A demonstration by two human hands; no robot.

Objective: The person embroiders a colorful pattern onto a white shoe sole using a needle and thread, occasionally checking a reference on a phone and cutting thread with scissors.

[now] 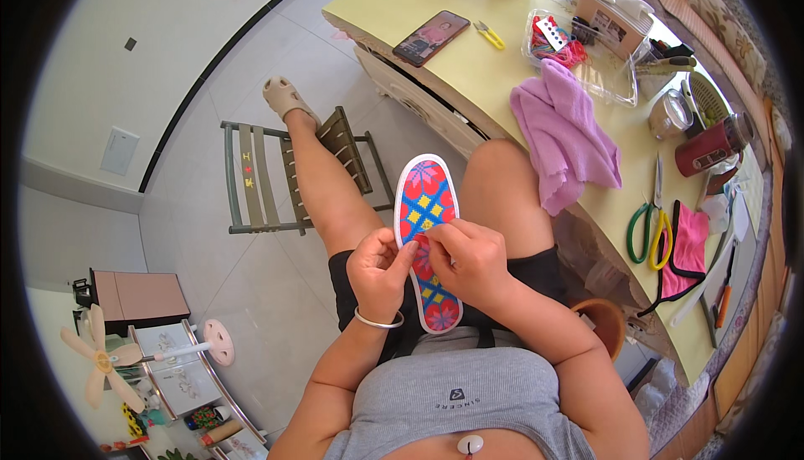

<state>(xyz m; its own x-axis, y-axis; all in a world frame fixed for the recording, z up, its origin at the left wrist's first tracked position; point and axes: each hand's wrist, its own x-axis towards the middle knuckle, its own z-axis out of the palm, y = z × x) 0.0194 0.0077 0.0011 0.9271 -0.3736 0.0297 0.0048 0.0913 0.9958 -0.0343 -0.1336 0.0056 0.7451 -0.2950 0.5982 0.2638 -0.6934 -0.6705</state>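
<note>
An embroidered insole (427, 188) with a white rim and red, blue and yellow stitched patterns stands upright in front of my lap. My left hand (377, 274) grips its left edge near the narrow middle, with the thumb resting on the patterned face. On the right side, my right hand (471, 261) is closed in a pinch against the same face. Whatever is between those fingertips is too small to make out. Both hands cover part of the insole's middle.
To the right, a yellow-topped table (494, 83) holds a phone (431, 38), yellow snips (489, 35), a plastic box of threads (557, 45), a purple towel (565, 129), scissors (656, 225) and a dark red bottle (712, 146). A folding chair (268, 179) supports my outstretched leg.
</note>
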